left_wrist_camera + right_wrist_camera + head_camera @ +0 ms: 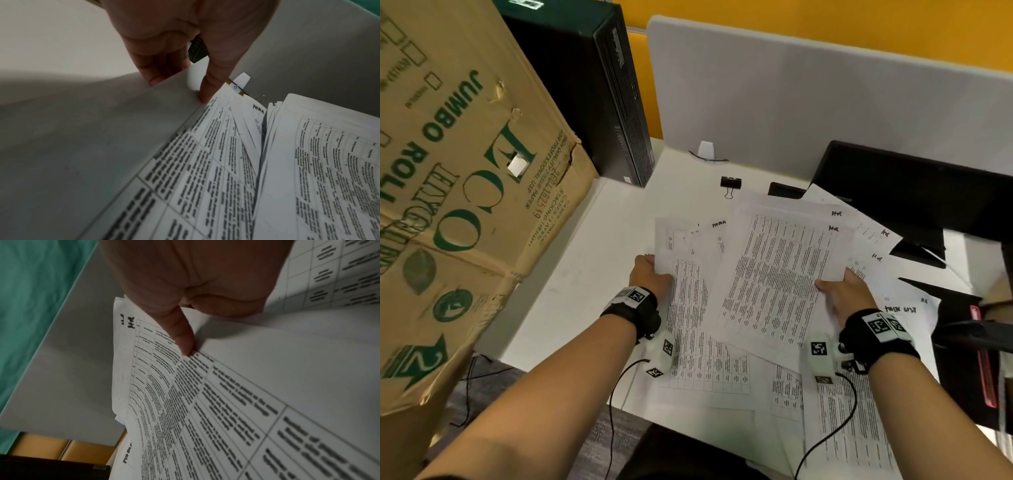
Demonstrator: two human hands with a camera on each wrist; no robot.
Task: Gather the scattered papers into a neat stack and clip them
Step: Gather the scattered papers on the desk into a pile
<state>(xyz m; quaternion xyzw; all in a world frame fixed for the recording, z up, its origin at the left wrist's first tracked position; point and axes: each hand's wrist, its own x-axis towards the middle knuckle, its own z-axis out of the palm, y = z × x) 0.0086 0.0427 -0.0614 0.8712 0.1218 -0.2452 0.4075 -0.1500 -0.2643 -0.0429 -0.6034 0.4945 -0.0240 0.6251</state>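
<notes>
White desk (592, 246) beside a cardboard box (465, 192) and a grey partition (808, 99): printed papers (774, 274) lie fanned across it. A person's left hand (650, 274) pinches the sheets' left edge while the right hand (842, 294) grasps their right side, thumb on top. A black binder clip (730, 183) rests on the desk just beyond the papers.

We are seeing thin matt white papers (774, 274) printed with black tables, lying on a smooth white desk (585, 274); a black metal binder clip (730, 183); a rough, creased brown cardboard box (465, 171).
</notes>
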